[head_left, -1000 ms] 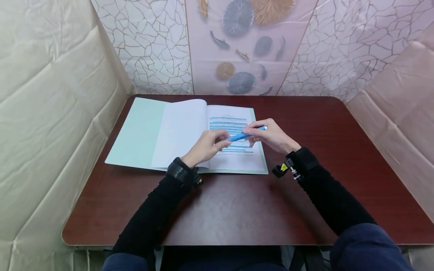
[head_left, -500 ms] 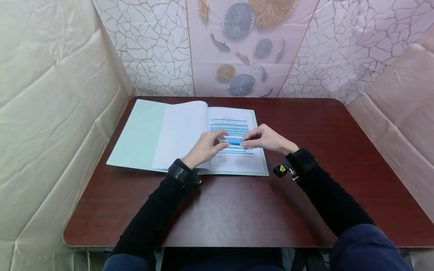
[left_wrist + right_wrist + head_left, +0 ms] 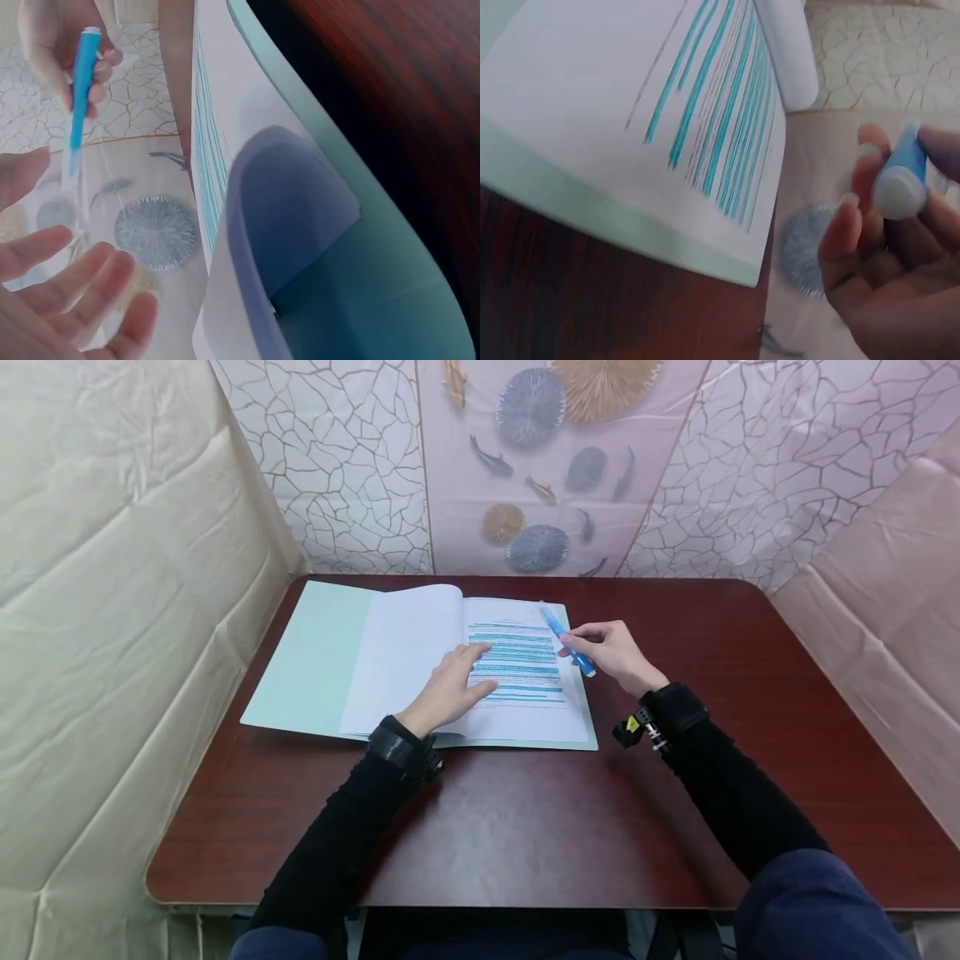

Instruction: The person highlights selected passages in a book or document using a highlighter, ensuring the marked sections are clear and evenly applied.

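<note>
My right hand [image 3: 611, 653] pinches a blue highlighter [image 3: 556, 624] between thumb and fingers, above the right edge of the open booklet [image 3: 525, 725]. In the left wrist view the highlighter [image 3: 84, 71] slants, its pale end up and a clear, whitish end down. The right wrist view shows its round white end [image 3: 900, 193] facing the camera. My left hand [image 3: 447, 687], fingers spread and holding nothing, is over the booklet's middle near the fold. Many printed lines on the right page are marked blue [image 3: 517, 652].
The booklet's pale green cover [image 3: 315, 652] and a blank white left page [image 3: 397, 652] lie spread to the left. A dark red-brown table [image 3: 525, 827] is underneath. Patterned sheets [image 3: 345, 468] hang behind it, with pale fabric [image 3: 112, 652] along the sides.
Both hands were at the highlighter over the page. The left hand has let go and opened; the right hand has moved right and away with the highlighter, now turned to a steeper slant.
</note>
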`<action>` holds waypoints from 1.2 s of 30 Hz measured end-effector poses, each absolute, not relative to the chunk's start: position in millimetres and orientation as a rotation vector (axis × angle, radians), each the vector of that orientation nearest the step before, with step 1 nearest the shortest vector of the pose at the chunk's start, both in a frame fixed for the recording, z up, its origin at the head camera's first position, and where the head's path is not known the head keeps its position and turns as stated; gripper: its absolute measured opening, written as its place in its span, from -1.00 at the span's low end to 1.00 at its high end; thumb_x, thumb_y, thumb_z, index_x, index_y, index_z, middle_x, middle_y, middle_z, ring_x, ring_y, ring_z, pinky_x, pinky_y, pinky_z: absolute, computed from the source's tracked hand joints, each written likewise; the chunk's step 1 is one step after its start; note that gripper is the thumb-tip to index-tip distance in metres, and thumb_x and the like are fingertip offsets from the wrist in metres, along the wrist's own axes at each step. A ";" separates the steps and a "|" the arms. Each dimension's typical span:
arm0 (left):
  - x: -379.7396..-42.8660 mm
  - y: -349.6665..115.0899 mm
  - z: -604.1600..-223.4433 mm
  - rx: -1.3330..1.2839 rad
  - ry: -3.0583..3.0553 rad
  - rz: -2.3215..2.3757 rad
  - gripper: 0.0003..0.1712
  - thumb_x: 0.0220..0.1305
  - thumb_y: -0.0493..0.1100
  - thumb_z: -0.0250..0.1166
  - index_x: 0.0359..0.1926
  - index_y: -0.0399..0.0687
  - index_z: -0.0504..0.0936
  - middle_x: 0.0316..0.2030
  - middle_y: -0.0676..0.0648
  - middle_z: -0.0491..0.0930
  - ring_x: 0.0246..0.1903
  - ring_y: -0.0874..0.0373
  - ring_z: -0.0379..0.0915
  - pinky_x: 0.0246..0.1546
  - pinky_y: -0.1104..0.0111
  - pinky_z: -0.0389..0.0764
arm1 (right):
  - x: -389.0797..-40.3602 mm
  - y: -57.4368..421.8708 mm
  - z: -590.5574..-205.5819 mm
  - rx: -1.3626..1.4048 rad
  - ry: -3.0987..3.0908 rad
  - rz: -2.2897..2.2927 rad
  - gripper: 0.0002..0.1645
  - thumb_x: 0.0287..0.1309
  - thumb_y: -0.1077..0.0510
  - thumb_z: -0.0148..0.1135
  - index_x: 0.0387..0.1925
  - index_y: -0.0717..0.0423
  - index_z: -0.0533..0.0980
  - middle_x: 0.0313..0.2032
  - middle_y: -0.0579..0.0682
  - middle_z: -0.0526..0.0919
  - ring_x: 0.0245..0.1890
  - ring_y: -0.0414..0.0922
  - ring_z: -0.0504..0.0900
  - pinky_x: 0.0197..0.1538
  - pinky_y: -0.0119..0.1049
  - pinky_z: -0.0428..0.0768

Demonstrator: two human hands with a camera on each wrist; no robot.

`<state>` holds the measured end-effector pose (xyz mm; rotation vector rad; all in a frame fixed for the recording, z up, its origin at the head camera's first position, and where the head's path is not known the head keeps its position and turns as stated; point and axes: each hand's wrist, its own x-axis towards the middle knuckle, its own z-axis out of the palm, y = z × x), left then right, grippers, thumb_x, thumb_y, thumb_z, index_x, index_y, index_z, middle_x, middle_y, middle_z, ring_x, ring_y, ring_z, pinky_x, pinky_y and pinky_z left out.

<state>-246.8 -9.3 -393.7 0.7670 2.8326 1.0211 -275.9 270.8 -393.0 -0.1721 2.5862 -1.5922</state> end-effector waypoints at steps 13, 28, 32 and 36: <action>-244.6 -18.4 -402.1 0.668 2.854 0.845 -0.40 0.17 0.02 0.19 0.22 0.02 0.31 0.17 -0.16 0.27 0.12 -0.03 0.12 0.04 0.00 0.23 | -290.1 308.1 -413.6 0.308 2.676 -1.579 -0.50 0.15 -0.09 0.09 -0.06 0.23 0.44 -0.16 0.23 0.61 -0.32 0.03 0.61 -0.14 -0.01 0.54; -242.1 -26.1 -399.1 0.653 2.853 0.846 -0.45 0.17 0.00 0.18 0.18 -0.03 0.36 0.15 -0.18 0.28 0.12 -0.04 0.12 0.04 -0.02 0.23 | -293.5 328.9 -421.6 0.419 2.923 -1.146 -0.58 0.11 -0.02 0.16 -0.23 0.30 0.52 -0.43 0.18 0.61 -0.47 -0.01 0.61 -0.36 -0.16 0.58; -240.9 -27.2 -397.8 0.650 2.859 0.850 -0.46 0.18 -0.04 0.17 0.18 -0.04 0.35 0.17 -0.17 0.27 0.13 -0.03 0.12 0.04 -0.01 0.23 | -295.0 332.1 -425.4 0.448 2.956 -1.027 -0.60 0.08 -0.03 0.19 -0.30 0.28 0.52 -0.55 0.12 0.60 -0.49 0.00 0.61 -0.42 -0.17 0.55; -240.6 -27.3 -396.8 0.648 2.866 0.851 -0.47 0.18 -0.05 0.17 0.17 -0.04 0.36 0.18 -0.16 0.27 0.12 -0.01 0.12 0.05 0.01 0.22 | -297.8 333.5 -427.0 0.452 2.966 -0.989 -0.60 0.06 -0.03 0.21 -0.32 0.28 0.52 -0.62 0.06 0.58 -0.51 0.02 0.61 -0.48 -0.18 0.52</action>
